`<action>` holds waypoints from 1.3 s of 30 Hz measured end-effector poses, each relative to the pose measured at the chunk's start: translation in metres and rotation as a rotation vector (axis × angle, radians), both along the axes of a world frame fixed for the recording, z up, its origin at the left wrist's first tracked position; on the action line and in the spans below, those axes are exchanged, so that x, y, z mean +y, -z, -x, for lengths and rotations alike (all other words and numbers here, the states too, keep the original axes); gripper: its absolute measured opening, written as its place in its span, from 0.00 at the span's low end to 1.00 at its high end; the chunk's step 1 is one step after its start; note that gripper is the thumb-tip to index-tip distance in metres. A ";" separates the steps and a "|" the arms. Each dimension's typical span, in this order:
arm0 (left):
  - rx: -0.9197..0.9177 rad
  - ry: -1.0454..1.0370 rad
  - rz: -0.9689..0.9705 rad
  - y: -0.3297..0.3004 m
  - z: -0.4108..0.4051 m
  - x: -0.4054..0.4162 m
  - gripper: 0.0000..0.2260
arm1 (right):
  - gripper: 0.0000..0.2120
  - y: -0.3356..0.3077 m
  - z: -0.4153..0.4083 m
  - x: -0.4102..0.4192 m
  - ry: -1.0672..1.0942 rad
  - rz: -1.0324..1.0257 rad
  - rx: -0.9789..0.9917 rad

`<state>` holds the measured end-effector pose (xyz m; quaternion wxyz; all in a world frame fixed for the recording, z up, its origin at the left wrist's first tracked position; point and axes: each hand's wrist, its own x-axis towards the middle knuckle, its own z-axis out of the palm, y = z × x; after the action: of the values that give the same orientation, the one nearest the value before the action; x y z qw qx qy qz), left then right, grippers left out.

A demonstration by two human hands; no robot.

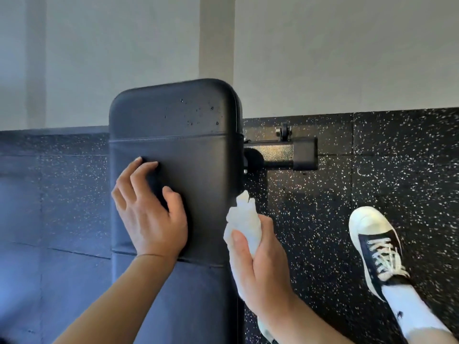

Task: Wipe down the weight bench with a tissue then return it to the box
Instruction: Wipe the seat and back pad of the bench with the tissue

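Note:
The black padded weight bench (pixel 196 155) runs away from me up the middle of the view. Small droplets speck its far right end. My left hand (pixel 149 212) rests on the pad's left side, fingers spread and slightly bent on the surface. My right hand (pixel 260 264) grips a crumpled white tissue (pixel 244 219) against the bench's right edge, the tissue sticking out above the thumb. No tissue box is in view.
The bench's black metal foot bar (pixel 285 155) with a small wheel juts out to the right at floor level. Black speckled rubber flooring (pixel 347 194) surrounds the bench. My foot in a black-and-white sneaker (pixel 377 247) stands to the right. A pale wall (pixel 323 58) lies beyond.

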<state>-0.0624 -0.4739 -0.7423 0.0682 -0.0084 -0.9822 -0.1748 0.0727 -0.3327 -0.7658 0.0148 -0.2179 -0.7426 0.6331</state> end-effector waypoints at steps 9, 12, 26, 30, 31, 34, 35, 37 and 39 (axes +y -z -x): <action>-0.021 0.009 0.068 0.002 0.001 -0.001 0.22 | 0.13 -0.005 0.173 0.047 0.199 -0.129 0.022; -0.037 -0.001 0.079 0.000 0.001 0.001 0.22 | 0.13 -0.005 0.157 0.048 0.157 -0.103 0.044; -0.073 -0.026 0.083 -0.003 0.000 0.001 0.22 | 0.17 -0.001 0.118 0.086 -0.406 -0.349 0.125; -0.092 -0.034 0.093 -0.007 0.002 0.003 0.22 | 0.12 -0.007 0.177 0.091 -0.374 -0.494 0.202; -0.097 -0.038 0.095 -0.008 0.001 0.004 0.22 | 0.12 -0.009 0.182 0.090 -0.384 -0.533 0.221; -0.096 -0.039 0.092 -0.009 0.001 0.004 0.21 | 0.13 -0.017 0.182 0.079 -0.416 -0.671 0.294; -0.096 -0.038 0.094 -0.009 0.002 0.003 0.21 | 0.14 -0.019 0.180 0.073 -0.444 -0.721 0.324; -0.098 -0.040 0.092 -0.005 0.001 0.002 0.21 | 0.15 -0.020 0.181 0.058 -0.496 -0.807 0.383; -0.092 -0.031 0.087 -0.003 0.000 0.002 0.21 | 0.17 -0.021 0.195 0.047 -0.527 -0.889 0.443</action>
<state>-0.0620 -0.4723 -0.7396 0.0251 0.0119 -0.9910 -0.1308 -0.1222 -0.2861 -0.7452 0.1018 0.1404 -0.9465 0.2721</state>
